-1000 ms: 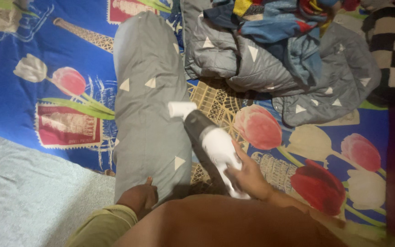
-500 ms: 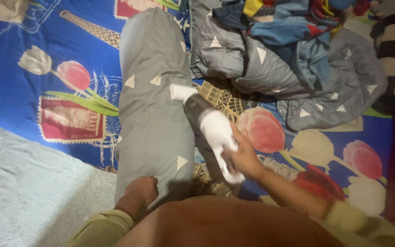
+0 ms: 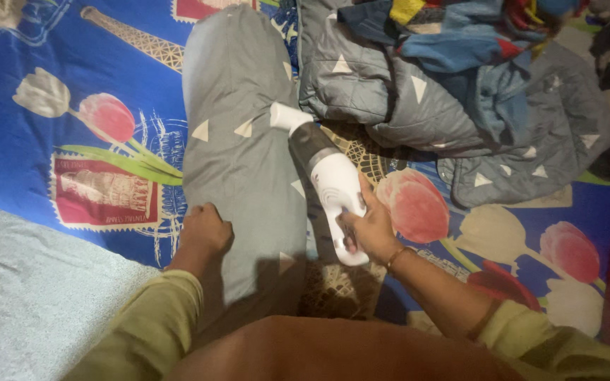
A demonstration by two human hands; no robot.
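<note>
Left hand (image 3: pixel 205 229) pressed flat, fingers together, on the near left edge of the grey bolster pillow (image 3: pixel 238 141). Right hand (image 3: pixel 368 229) clasps a white handheld vacuum (image 3: pixel 323 176), nozzle touching the pillow's right side. Beyond the pillow: crumpled grey quilt (image 3: pixel 404 99).

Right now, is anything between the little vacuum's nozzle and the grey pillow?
Nothing visible. The vacuum, gripped by the right hand, has its nozzle right at the pillow's edge. The left hand presses the pillow lower down, away from the nozzle.
</note>
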